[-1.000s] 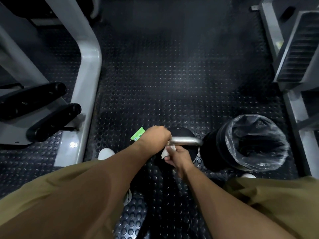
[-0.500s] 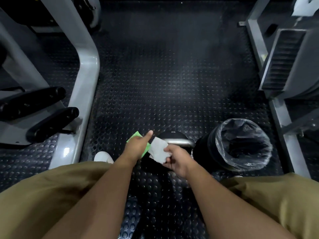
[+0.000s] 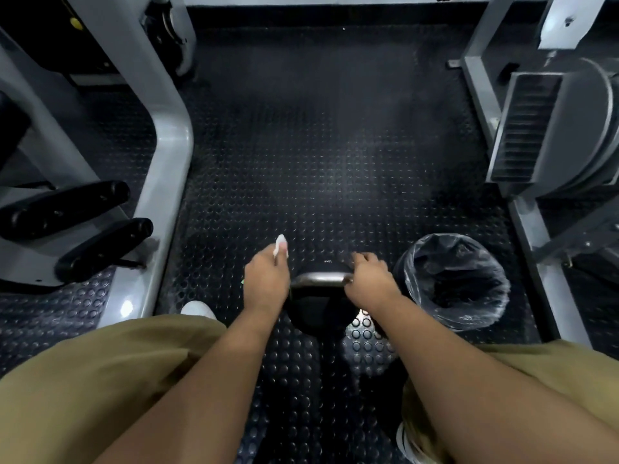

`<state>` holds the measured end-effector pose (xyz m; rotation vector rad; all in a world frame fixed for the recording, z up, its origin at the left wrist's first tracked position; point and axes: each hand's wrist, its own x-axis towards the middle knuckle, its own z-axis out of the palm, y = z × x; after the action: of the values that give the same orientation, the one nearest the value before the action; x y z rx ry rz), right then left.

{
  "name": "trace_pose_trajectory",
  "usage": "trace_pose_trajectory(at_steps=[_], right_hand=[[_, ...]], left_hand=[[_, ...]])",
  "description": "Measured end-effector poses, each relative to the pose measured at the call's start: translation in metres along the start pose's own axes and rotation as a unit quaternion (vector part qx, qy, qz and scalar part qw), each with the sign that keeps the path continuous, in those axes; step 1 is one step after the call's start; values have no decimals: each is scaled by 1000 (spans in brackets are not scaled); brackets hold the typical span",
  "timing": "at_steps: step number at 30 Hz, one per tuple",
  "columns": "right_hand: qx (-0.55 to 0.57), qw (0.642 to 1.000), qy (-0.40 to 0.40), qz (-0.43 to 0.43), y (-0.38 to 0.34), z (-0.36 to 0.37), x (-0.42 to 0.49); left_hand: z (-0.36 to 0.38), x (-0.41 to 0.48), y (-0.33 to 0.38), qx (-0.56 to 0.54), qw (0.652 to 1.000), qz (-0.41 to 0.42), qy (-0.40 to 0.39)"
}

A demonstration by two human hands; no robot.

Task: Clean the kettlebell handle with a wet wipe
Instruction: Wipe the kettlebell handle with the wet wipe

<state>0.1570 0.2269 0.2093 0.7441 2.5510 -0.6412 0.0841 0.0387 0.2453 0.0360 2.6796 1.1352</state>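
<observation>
A black kettlebell with a steel handle stands on the studded rubber floor between my knees. My left hand is just left of the handle and pinches a white wet wipe, which sticks up past the fingertips. My right hand grips the right end of the handle, fingers curled over it. The green wipe packet is almost wholly hidden under my left hand.
A black bin with a clear liner stands right of the kettlebell. Grey gym machine frames flank the floor at left and right. Black padded rollers jut out at left. My white shoe shows near the left knee.
The wipe passed from my right hand to my left, which now holds it beyond the handle's left end. My right hand moved to grip the handle's right end. The view tilted up.
</observation>
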Motion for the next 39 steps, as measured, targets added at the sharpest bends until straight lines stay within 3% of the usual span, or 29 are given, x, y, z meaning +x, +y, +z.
trace_pose_trajectory(at_steps=[3,5,7,13,16,20,26,28,30,35,39], right_hand=[[-34,996,-79,10,4,16,1],[-29,994,-106,25,4,31,4],[-20,991,-120,53,2,40,11],[-47,985,-140,87,-2,50,24],[-52,983,-150,88,0,52,25],[-36,986,-148,74,2,47,27],[-23,990,-129,48,7,53,23],[-27,989,-135,54,8,54,23],[-21,990,-130,54,7,55,23],[-19,990,-126,54,7,55,24],[-8,990,-133,50,9,55,25]], left_hand=[[34,-5,4,62,987,119,-84],[63,-11,-6,192,953,119,-201],[80,-19,-18,268,924,95,-255],[79,-16,-43,271,929,78,-239],[82,-33,-50,259,932,126,-219],[100,-38,-40,352,878,236,-225],[82,-1,-29,481,823,217,-210],[73,10,-26,482,828,194,-209],[66,16,-29,446,856,175,-197],[67,8,-36,287,918,183,-204],[85,-7,-35,269,910,235,-209]])
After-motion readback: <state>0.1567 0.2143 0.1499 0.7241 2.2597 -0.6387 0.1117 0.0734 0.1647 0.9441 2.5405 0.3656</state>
